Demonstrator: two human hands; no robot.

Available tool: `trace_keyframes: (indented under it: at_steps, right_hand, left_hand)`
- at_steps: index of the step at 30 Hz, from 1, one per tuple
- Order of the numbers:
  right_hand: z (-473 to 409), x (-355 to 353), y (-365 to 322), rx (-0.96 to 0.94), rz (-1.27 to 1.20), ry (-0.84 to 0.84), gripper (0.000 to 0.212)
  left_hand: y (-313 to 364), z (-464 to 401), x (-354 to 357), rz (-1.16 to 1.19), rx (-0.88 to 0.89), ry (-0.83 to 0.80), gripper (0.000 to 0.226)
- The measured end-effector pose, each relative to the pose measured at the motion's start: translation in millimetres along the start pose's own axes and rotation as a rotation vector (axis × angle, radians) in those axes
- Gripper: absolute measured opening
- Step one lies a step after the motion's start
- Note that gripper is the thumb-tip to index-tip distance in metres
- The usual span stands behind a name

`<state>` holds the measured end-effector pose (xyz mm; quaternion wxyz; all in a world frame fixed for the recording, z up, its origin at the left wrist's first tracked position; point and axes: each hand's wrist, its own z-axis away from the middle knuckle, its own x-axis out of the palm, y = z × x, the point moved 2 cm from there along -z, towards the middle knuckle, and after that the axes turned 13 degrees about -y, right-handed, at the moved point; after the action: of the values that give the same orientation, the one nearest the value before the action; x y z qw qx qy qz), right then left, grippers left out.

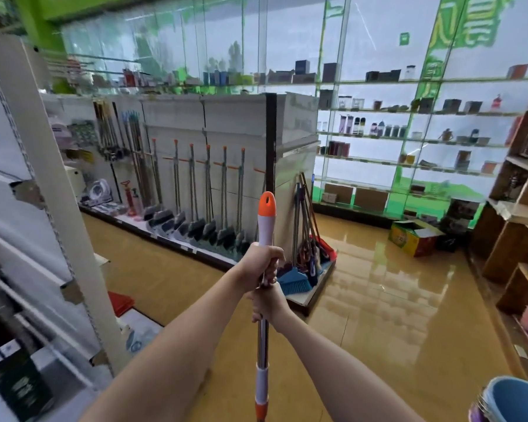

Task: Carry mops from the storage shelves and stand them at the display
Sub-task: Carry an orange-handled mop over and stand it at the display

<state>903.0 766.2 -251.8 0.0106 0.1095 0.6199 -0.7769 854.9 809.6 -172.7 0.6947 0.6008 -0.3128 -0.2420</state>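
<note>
I hold a mop (pixel 266 226) upright in front of me; its handle is white with an orange cap, the shaft below is steel. My left hand (pixel 261 266) grips the white upper grip. My right hand (pixel 267 304) grips the shaft just beneath it. The mop's head is out of view below the frame. Ahead stands the display (pixel 232 129), a grey panel with a row of several similar orange-capped mops (pixel 208 190) hanging upright on orange hooks.
A white shelf upright (pixel 43 166) stands close on my left. Brooms and a blue dustpan (pixel 296 280) lean at the display's end. A yellow cardboard box (pixel 415 237) sits on the glossy tan floor. Wooden shelves (pixel 518 208) line the right. Stacked buckets (pixel 512 400) are at bottom right.
</note>
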Motion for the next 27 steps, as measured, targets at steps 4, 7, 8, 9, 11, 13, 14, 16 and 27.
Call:
trace_keyframes:
  at_steps: [4,7,8,9,11,13,14,16,27]
  right_hand:
    - [-49.7,-7.7,-7.0,-0.023,-0.027,-0.074,0.015]
    - [-85.0,-20.3,-8.0,0.017,-0.073,-0.176,0.017]
    - [-100.6,-26.0,-7.9,0.009,-0.066,-0.192,0.019]
    - [-115.8,-32.4,-8.4,0.0,-0.07,-0.204,0.019]
    - [-151.3,-47.5,-7.2,-0.005,-0.09,-0.21,0.017]
    - [-174.7,-57.1,-8.9,0.001,-0.121,-0.209,0.013]
    - [-197.5,-69.1,-11.6,-0.002,-0.145,-0.213,0.013]
    - [-228.2,-85.6,-13.3,-0.012,-0.177,-0.229,0.016]
    - [-353.9,-163.2,-38.8,-0.115,-0.163,-0.238,0.009]
  left_hand:
    - [-1.0,-44.7,-23.4,0.0,-0.005,0.032,0.036]
    - [-2.1,-85.1,-38.1,-0.014,-0.028,0.066,0.036]
    - [-1.3,-98.4,-42.3,-0.014,-0.035,0.076,0.036]
    - [0.5,-112.0,-46.2,-0.012,-0.043,0.085,0.036]
    - [5.0,-145.9,-52.2,-0.016,-0.05,0.106,0.038]
    - [7.2,-169.7,-58.3,-0.022,-0.064,0.114,0.039]
    - [12.3,-192.9,-59.6,-0.022,-0.068,0.127,0.039]
    - [17.2,-224.9,-61.5,-0.027,-0.059,0.148,0.038]
    - [51.6,-354.9,-71.4,-0.023,-0.014,0.224,0.04]
